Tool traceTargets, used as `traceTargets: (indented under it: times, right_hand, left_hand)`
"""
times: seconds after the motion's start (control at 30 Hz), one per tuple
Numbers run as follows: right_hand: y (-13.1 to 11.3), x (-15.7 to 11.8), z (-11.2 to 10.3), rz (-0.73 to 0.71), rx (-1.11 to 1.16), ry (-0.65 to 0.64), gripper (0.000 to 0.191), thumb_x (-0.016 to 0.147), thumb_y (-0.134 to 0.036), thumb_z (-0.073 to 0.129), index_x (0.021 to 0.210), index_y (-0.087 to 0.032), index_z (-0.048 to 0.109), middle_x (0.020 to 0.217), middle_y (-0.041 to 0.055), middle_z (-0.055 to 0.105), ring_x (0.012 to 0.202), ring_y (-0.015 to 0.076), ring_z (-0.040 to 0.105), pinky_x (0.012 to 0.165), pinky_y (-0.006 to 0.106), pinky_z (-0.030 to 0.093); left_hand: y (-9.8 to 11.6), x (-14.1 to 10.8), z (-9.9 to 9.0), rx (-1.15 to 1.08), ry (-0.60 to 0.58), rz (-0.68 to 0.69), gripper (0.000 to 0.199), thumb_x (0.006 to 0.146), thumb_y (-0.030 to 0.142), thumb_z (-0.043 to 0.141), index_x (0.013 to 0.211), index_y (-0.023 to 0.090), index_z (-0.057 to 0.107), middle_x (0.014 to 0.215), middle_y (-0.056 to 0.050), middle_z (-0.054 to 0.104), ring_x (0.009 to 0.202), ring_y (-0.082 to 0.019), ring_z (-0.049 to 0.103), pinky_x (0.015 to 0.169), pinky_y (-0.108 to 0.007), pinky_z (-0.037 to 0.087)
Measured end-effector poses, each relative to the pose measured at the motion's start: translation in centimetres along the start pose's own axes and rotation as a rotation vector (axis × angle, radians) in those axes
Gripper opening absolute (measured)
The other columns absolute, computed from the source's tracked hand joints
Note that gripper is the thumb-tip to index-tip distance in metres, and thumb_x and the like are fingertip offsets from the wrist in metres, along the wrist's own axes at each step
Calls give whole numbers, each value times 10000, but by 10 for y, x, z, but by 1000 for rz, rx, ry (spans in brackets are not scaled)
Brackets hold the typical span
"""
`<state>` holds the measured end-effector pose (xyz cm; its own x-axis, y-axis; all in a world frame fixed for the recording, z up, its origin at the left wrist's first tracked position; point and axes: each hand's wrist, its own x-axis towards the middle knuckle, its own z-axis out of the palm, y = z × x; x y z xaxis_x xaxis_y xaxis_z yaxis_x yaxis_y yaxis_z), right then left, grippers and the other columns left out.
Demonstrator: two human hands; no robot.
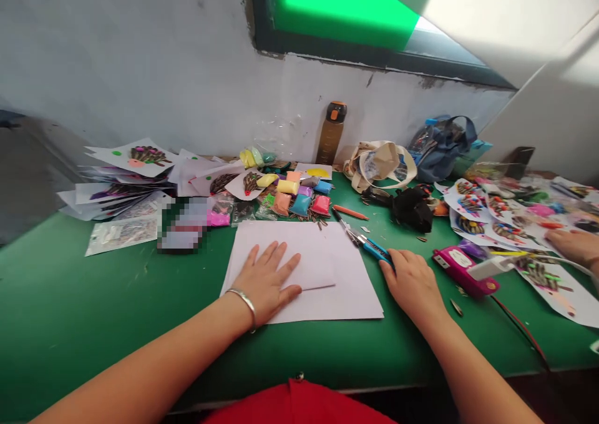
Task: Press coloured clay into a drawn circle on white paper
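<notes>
My left hand (269, 280), with a silver bangle at the wrist, lies flat on the white paper sheets (346, 299), fingers spread. From its thumb a short dark line (321, 286) runs right across the top sheet; whether it is drawn or cut I cannot tell. Just off the paper's right edge, my right hand (414, 280) closes its fingers round the near end of a blue utility knife (373, 247). The knife's silvery tip points away to the left, beside a black pen (345, 225). Beyond them lies an orange pencil-like stick (350, 212).
Small bags of coloured clay (300, 205) lie behind the paper. Stacked pictures (126, 177) and a blurred-out phone-like object (185, 225) are at left. A bottle (331, 133) stands by the wall. Rightward are a magenta device (463, 271), more pictures (508, 231) and another person's hand (573, 246).
</notes>
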<state>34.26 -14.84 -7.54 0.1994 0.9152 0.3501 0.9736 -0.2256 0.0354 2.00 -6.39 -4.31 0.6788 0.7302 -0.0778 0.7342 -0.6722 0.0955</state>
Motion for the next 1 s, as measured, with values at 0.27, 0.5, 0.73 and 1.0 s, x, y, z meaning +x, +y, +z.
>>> traceTargets:
  times: [0.27, 0.5, 0.73, 1.0]
  right_hand:
    - [-15, -7, -20, -120, 264, 62, 427, 933, -344, 387, 1312, -161, 463, 1117, 144, 591, 1016, 272, 558, 862, 409, 467]
    - [-40, -19, -28, -221, 236, -66, 397, 923, -249, 405, 1291, -208, 548, 1143, 125, 599, 1011, 253, 569, 839, 393, 475]
    - [-35, -23, -24, -126, 244, -75, 401, 916, -274, 425, 1283, -197, 564, 1127, 128, 599, 1020, 260, 563, 854, 399, 470]
    - [-32, -23, -24, -101, 305, -94, 393, 918, -283, 434, 1278, -201, 567, 1126, 122, 592, 1019, 257, 553, 861, 410, 471]
  left_hand:
    - [-18, 10, 0, -54, -26, 52, 592, 905, 597, 308, 1446, 358, 281, 1554, -47, 212, 1427, -285, 139, 1123, -516, 25]
    - [-20, 16, 2, -46, -14, 52, 586, 908, 584, 317, 1446, 355, 283, 1550, -66, 212, 1426, -289, 143, 1120, -523, 21]
    - [-22, 17, 3, -1, -36, 56, 591, 911, 595, 276, 1452, 357, 259, 1553, -85, 193, 1429, -284, 127, 1113, -536, 40]
    - [-22, 19, 5, -15, -30, 59, 588, 911, 590, 289, 1449, 353, 272, 1551, -78, 204, 1427, -293, 132, 1113, -539, 29]
